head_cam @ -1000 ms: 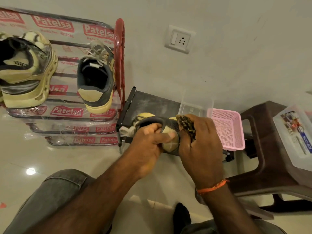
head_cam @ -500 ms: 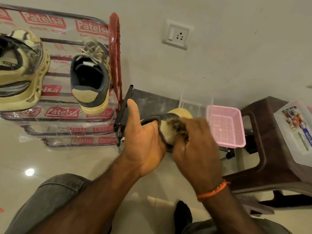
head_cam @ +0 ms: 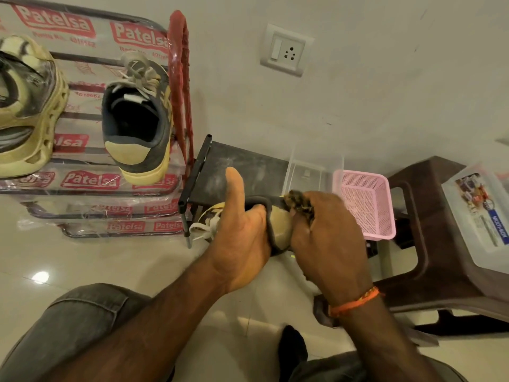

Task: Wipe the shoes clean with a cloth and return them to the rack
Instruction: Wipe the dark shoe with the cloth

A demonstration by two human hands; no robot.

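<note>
Head view. The left hand (head_cam: 242, 238) grips the shoe (head_cam: 281, 227) at the heel collar: the fingers curl into the opening and the thumb stands straight up, clear of the shoe. The shoe is held in the air in front of the black stand (head_cam: 248, 166), heel toward the camera, with its white laces (head_cam: 205, 230) hanging at the left side. The beige heel patch shows between the two hands.

The right hand (head_cam: 327, 244) is closed around the cloth (head_cam: 298, 202), a dark mottled wad, and presses it against the upper right of the heel. Only a small part of the cloth shows above the knuckles. An orange thread band (head_cam: 355, 301) sits on the right wrist.

The rack (head_cam: 179, 86) stands at upper left against the wall, wrapped in clear printed plastic. Its top shelf carries a grey sneaker (head_cam: 137, 125), heel outward and tilted down, just beside the red side post. A pale chunky-soled sneaker (head_cam: 27, 111) sits well to its left, partly cut by the frame edge.

A pink basket (head_cam: 369, 208) lies behind the right hand, beside a clear container (head_cam: 314, 166). A brown stool (head_cam: 429, 230) at right carries a clear lidded box (head_cam: 479, 213). A wall socket (head_cam: 286, 49) is mounted above the stand. The floor (head_cam: 110, 260) is glossy pale tile.
</note>
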